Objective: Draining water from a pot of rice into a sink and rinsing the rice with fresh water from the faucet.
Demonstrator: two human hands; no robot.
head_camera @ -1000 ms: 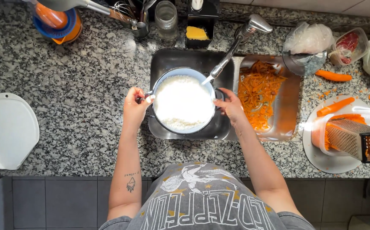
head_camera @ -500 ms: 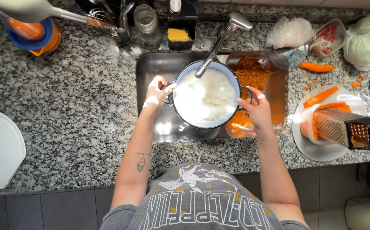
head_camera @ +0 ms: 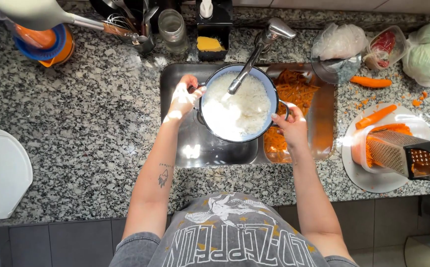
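Speckled granite desk (head_camera: 76,113) with an inset steel sink (head_camera: 195,148), seen from above. From left to right: the left hand (head_camera: 182,99) is curled around the left handle of a blue-rimmed pot of rice (head_camera: 237,106); the pot hangs over the sink directly beneath the faucet (head_camera: 254,54); the right hand (head_camera: 291,126) pinches the opposite handle. The handles lie on a line running left to right, one per hand, both equally near. Grated carrot (head_camera: 294,91) lies beyond, then a box grater (head_camera: 405,155) on a plate.
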